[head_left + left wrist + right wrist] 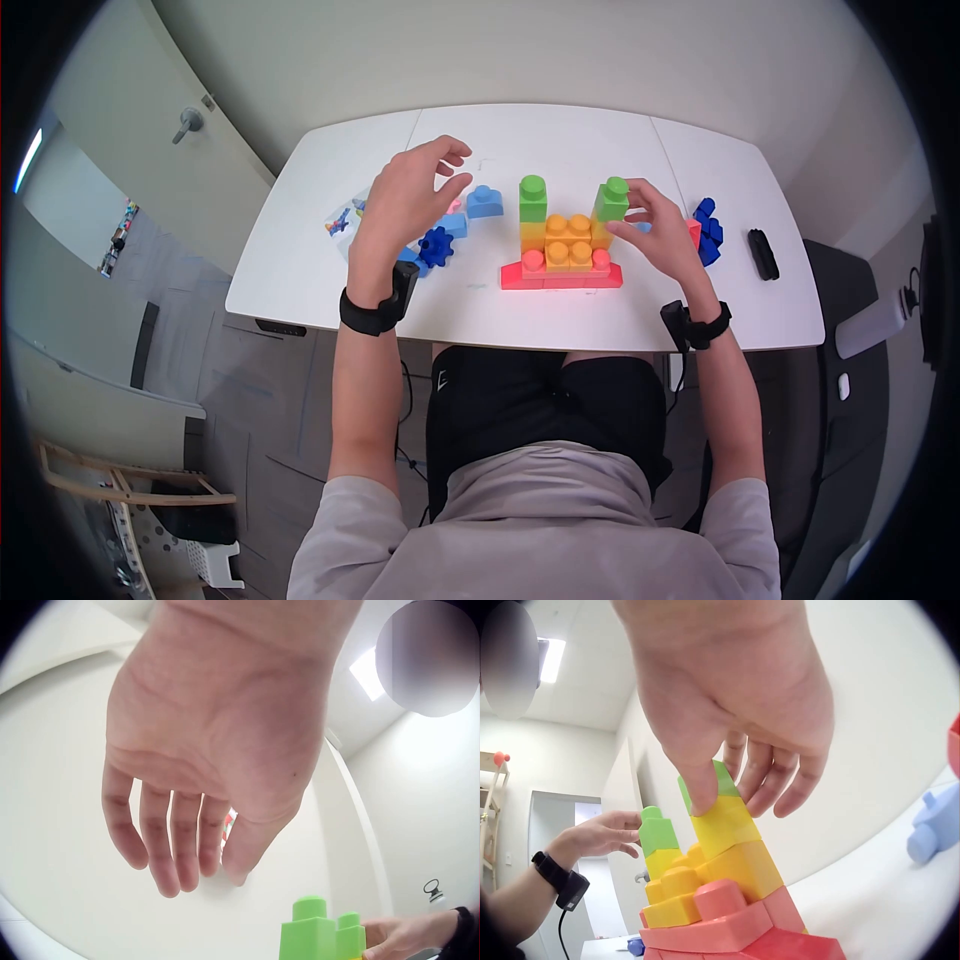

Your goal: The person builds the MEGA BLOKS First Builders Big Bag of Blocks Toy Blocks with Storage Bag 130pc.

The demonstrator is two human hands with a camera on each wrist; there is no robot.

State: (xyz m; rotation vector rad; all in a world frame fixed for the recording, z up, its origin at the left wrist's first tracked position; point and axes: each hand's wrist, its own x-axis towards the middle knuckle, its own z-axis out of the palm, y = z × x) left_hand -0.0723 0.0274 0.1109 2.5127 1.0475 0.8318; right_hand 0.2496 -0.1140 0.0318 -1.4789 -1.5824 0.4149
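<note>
A toy block structure stands at the middle of the table, with a red base [560, 282], orange blocks [568, 258] above it and a tower at each side. Green blocks top both towers, one on the left [533, 205] and one on the right [611, 203]. My right hand [660, 232] pinches the right green block, its thumb low against the yellow block [727, 825] beneath and the fingers partly hidden behind. Raised over the table's left part, my left hand [408, 195] holds nothing, fingers loosely bent and apart from the left tower.
Light blue blocks [485, 202], a dark blue gear-shaped piece [436, 247] and a printed sheet [340, 222] lie on the left of the white table [300, 270]. Dark blue pieces [708, 232] and a black case [763, 255] are on the right. A bottle [870, 325] stands beyond.
</note>
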